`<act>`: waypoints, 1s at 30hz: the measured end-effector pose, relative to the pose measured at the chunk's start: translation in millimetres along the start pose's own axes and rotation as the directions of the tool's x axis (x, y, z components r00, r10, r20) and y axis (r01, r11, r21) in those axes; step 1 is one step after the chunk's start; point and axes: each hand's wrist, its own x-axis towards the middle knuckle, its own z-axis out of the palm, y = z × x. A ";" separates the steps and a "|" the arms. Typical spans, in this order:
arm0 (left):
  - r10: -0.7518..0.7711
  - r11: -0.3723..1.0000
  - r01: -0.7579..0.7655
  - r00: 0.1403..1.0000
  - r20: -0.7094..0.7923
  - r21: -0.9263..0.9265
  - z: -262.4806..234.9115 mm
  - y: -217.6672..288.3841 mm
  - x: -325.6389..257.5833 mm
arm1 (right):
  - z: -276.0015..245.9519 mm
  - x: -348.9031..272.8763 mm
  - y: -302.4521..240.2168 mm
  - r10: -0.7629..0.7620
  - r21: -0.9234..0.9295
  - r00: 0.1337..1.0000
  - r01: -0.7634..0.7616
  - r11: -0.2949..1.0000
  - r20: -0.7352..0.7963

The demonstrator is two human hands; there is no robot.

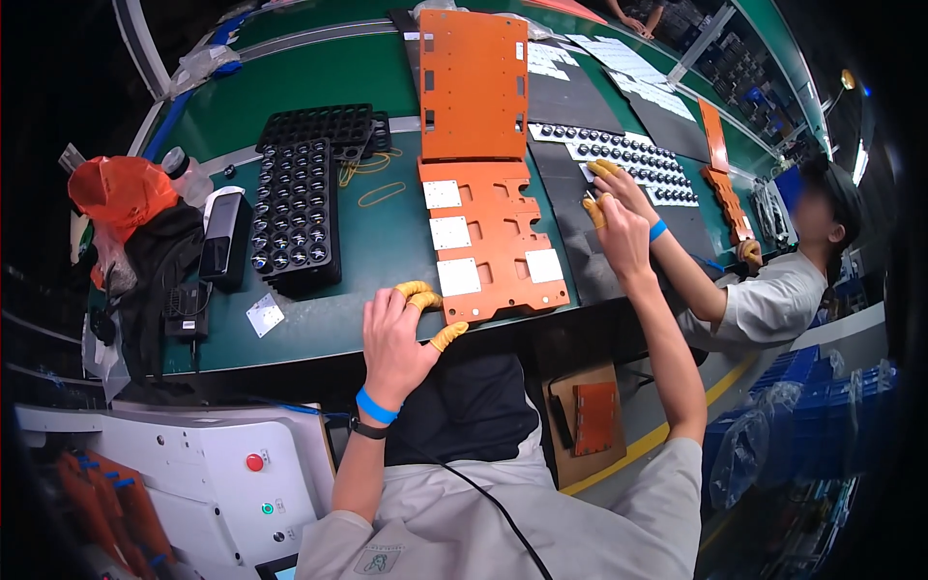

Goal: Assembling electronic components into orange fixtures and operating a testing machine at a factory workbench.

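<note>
An orange cut-out plate point(503, 275) with several white square pads lies flat on the green bench point(387, 251). My left hand point(398, 333), with yellow finger cots and a blue wristband, rests with spread fingers at the plate's near left corner and holds nothing. My right hand point(622, 237) reaches over a dark mat point(565, 208) right of the plate; its fingertips are hidden behind the hand. A co-worker's hand point(619, 184) with yellow cots sits just beyond it, by a white sheet of small black round parts point(633, 155).
A second orange plate point(472, 87) lies farther back. Black trays of round parts point(295, 217) stand to the left, with rubber bands point(382, 193), a black device point(224, 242) and an orange bag point(121, 193). A white machine point(222, 464) sits at lower left. The co-worker point(773, 290) sits at right.
</note>
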 end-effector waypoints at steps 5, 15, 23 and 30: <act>0.014 1.000 -0.014 1.000 -0.013 0.023 1.8 0.1 -0.3 | 15.4 6.7 30.6 -0.196 -0.099 0.981 0.195 0.976 0.002; -0.010 1.000 0.010 1.000 0.022 0.005 1.0 1.6 -0.1 | -17.4 -37.6 -3.7 -0.452 -0.089 0.889 0.457 0.885 0.072; 0.001 0.999 -0.002 1.000 0.004 0.047 3.3 0.7 0.4 | -34.9 -53.5 -11.6 -0.061 0.089 0.998 0.059 0.994 0.020; -0.004 0.999 0.003 1.000 0.025 0.039 1.4 2.2 4.1 | -17.7 -14.0 -29.7 0.131 0.141 0.972 -0.160 0.977 0.195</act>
